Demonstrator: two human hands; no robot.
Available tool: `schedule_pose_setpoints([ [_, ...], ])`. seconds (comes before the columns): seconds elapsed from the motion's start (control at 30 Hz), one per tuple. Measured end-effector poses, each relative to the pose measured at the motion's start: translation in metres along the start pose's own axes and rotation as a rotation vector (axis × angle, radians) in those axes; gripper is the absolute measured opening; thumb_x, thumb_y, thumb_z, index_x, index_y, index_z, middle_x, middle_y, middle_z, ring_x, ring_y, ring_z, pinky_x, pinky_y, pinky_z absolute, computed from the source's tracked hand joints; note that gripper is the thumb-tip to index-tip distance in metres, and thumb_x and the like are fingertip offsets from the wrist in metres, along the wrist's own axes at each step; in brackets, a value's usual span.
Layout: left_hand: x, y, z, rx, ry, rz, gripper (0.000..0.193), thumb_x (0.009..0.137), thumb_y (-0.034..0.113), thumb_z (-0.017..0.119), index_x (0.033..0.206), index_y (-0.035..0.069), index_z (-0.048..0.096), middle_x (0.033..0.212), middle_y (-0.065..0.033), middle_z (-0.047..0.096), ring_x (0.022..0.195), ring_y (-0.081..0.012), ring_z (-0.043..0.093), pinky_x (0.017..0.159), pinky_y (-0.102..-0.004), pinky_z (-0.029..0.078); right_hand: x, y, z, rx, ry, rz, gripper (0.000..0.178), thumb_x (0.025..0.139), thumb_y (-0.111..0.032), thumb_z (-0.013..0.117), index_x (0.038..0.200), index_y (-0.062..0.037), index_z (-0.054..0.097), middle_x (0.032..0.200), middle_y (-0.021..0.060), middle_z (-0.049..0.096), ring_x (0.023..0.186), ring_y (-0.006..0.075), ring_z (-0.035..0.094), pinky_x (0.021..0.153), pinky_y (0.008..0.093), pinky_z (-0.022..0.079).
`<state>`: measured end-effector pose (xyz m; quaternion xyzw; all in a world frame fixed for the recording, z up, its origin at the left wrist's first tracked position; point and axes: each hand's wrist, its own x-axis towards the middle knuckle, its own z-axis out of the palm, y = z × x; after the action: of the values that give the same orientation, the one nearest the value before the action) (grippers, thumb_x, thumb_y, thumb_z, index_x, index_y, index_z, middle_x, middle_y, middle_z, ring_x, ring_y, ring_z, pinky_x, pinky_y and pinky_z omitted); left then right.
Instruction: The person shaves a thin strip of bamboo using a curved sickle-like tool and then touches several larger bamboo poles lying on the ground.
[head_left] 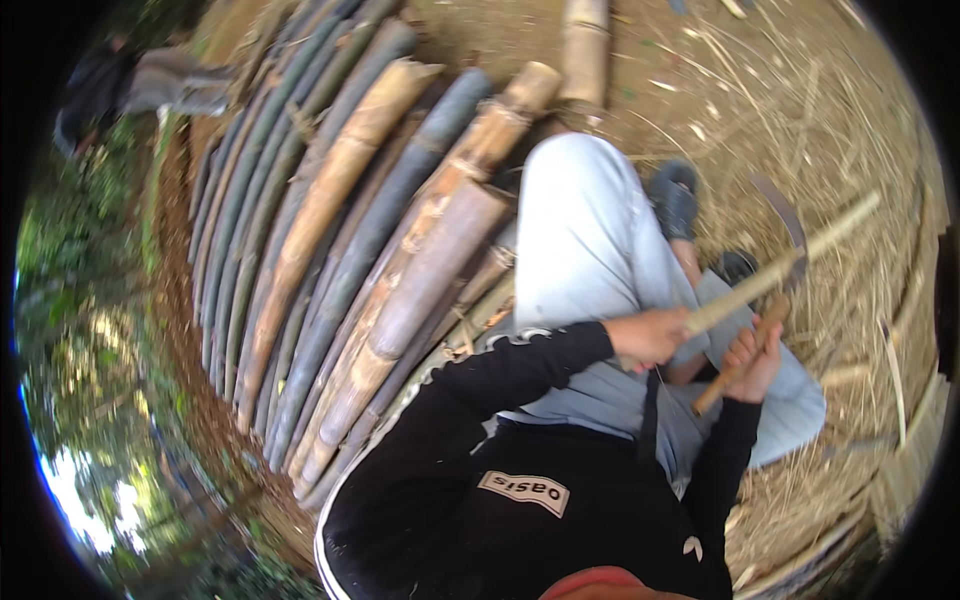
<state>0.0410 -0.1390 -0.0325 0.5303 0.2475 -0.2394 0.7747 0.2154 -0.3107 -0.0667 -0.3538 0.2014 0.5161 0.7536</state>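
Note:
My left hand (650,336) grips the near end of a pale bamboo stick (790,262) that slants up to the right over my lap. My right hand (755,362) is closed on the wooden handle (735,370) of a curved billhook; its dark blade (785,225) rests against the stick's far part. I sit with grey trousers (585,230) and dark sandals (676,197) in view, black sleeves coming from the lower edge.
A stack of thick bamboo poles (350,230), green, grey and tan, lies to my left. Dry shavings and strips (860,150) cover the ground to the right. A flat bamboo slat (905,460) lies at the lower right. Foliage fills the far left.

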Motion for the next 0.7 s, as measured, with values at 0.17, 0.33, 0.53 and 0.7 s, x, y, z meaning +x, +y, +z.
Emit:
schedule_pose_setpoints([
  [0.17, -0.002, 0.005, 0.001, 0.019, 0.000, 0.021, 0.020, 0.100, 0.023, 0.036, 0.112, 0.008, 0.039, 0.062, -0.0040, 0.050, 0.047, -0.0124, 0.053, 0.039, -0.0285, 0.047, 0.002, 0.004, 0.000, -0.449, 0.309, -0.158, 0.043, 0.096, -0.052, 0.046, 0.112, -0.0115, 0.047, 0.066, -0.0018, 0.043, 0.046, 0.0081, 0.039, 0.039, 0.0226, 0.034],
  [0.33, -0.003, 0.005, 0.001, 0.021, -0.003, 0.002, 0.020, 0.101, 0.023, 0.035, 0.112, 0.007, 0.038, 0.064, -0.0061, 0.051, 0.045, -0.0138, 0.053, 0.039, -0.0294, 0.048, -0.002, 0.017, 0.016, -0.672, 0.386, -0.291, 0.045, 0.095, -0.051, 0.049, 0.112, -0.0092, 0.047, 0.066, -0.0008, 0.044, 0.048, 0.0082, 0.042, 0.040, 0.0228, 0.036],
  [0.53, -0.001, 0.003, 0.000, 0.024, -0.015, 0.013, 0.019, 0.101, 0.023, 0.034, 0.112, 0.007, 0.038, 0.064, -0.0064, 0.052, 0.043, -0.0143, 0.053, 0.037, -0.0292, 0.047, 0.006, 0.021, 0.003, -0.790, 0.436, -0.398, 0.039, 0.098, -0.042, 0.048, 0.113, -0.0061, 0.047, 0.066, 0.0002, 0.044, 0.046, 0.0078, 0.042, 0.039, 0.0234, 0.036],
  [0.7, -0.003, 0.007, 0.000, 0.050, 0.000, 0.036, 0.019, 0.101, 0.023, 0.034, 0.113, 0.007, 0.037, 0.063, -0.0056, 0.051, 0.044, -0.0127, 0.053, 0.037, -0.0285, 0.047, 0.009, 0.018, 0.000, -1.106, 0.480, -0.489, 0.043, 0.096, -0.041, 0.052, 0.118, -0.0041, 0.047, 0.067, 0.0021, 0.046, 0.044, 0.0097, 0.044, 0.039, 0.0247, 0.039],
])
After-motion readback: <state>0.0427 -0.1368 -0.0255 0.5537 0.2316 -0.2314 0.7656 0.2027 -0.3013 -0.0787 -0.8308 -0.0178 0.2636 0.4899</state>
